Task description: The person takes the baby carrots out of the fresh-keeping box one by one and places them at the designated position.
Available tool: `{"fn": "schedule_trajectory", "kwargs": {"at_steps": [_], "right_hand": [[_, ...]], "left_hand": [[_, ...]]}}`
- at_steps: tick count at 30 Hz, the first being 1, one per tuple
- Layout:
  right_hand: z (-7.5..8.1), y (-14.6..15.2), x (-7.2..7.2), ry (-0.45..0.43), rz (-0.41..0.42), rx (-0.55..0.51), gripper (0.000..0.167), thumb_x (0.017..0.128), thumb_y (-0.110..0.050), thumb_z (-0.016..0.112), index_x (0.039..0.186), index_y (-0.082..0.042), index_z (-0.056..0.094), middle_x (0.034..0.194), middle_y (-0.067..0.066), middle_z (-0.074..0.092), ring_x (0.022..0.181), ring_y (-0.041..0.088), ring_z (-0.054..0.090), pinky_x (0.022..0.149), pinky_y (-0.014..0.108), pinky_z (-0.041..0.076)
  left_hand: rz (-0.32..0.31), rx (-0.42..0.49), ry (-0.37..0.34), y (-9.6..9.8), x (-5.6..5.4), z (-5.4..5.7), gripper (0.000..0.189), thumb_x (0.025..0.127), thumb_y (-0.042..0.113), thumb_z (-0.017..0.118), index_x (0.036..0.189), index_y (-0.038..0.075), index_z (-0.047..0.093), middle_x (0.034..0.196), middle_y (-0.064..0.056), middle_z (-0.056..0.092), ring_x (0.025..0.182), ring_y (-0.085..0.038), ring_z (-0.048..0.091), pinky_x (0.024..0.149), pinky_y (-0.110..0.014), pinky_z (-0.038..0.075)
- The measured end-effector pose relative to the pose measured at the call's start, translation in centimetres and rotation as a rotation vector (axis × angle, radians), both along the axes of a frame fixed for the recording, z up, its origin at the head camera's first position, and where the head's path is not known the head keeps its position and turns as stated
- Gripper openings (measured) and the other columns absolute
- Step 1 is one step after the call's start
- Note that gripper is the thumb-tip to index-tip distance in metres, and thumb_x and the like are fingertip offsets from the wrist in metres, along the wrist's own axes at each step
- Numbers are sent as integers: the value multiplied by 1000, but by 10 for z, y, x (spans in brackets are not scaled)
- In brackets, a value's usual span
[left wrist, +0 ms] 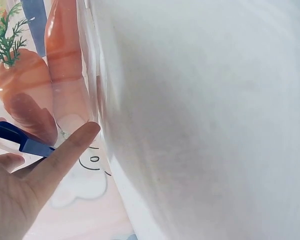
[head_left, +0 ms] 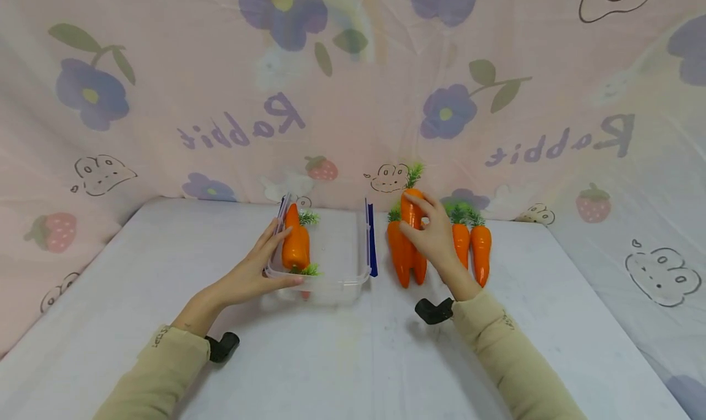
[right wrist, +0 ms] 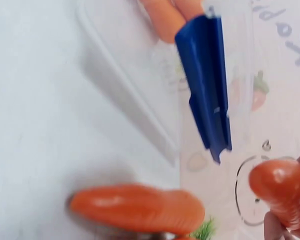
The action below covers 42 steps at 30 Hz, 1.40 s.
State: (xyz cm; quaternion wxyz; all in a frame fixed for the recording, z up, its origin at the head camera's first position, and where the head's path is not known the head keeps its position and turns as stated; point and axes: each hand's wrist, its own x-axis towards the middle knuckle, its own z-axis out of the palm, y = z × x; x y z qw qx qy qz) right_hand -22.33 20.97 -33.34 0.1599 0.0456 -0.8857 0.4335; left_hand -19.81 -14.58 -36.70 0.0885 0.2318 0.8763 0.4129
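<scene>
The box (head_left: 336,280) might be shoved if pressed too hard; a smooth carrot (head_left: 410,216), raised right of it, might be dropped if gripped loosely. The box's left side is touched by the left hand (head_left: 250,276), fingers extended; the carrot is pinched between the right hand's (head_left: 436,233) thumb and fingers.

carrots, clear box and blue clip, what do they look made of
Carrots: maybe plastic or coated foam; glossy, with bright highlights. Clear box: likely smooth plastic, as carrots show through its wall. Blue clip: probably moulded plastic, opaque, thin-walled and faintly shiny.
</scene>
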Motion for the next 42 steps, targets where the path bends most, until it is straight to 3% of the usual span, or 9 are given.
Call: {"fn": "schedule_trajectory", "kwargs": {"at_steps": [10, 17, 24, 32, 42], "right_hand": [[-6, 30, 3, -22, -13, 33, 56, 90, -13, 64, 144, -9, 52, 160, 23, 26, 140, 44, 37, 104, 59, 47], [-13, 50, 4, -12, -5, 52, 56, 91, -10, 64, 145, -8, 51, 160, 25, 25, 128, 45, 45, 100, 62, 49], [-16, 68, 9, -51, -18, 41, 56, 93, -10, 62, 147, -7, 48, 161, 27, 20, 139, 50, 36, 105, 65, 43], [-17, 86, 17, -41, -60, 123, 55, 92, -10, 62, 145, -5, 49, 158, 29, 26, 133, 52, 42, 101, 64, 47], [-24, 106, 19, -65, -122, 175, 55, 92, -10, 61, 145, -2, 48, 157, 31, 26, 136, 55, 35, 106, 70, 38]], "left_hand": [[-4, 7, -5, 0, 0, 0, 99, 87, 45, 75, 161, 19, 15, 168, -7, -17, 153, -47, -2, 114, -75, 14], [-3, 4, 5, -1, 1, 1, 99, 87, 44, 75, 161, 18, 14, 168, -10, -16, 153, -49, -1, 113, -77, 14], [-5, 4, 20, 0, 2, 2, 99, 87, 43, 75, 161, 16, 15, 168, -11, -15, 153, -49, -1, 112, -77, 14], [-4, 0, 14, 2, 1, 1, 99, 87, 44, 75, 161, 18, 15, 168, -8, -16, 153, -48, 0, 113, -76, 16], [1, -5, 7, 1, 1, 1, 100, 86, 46, 75, 161, 18, 14, 168, -7, -16, 153, -48, -1, 113, -75, 15]]}}
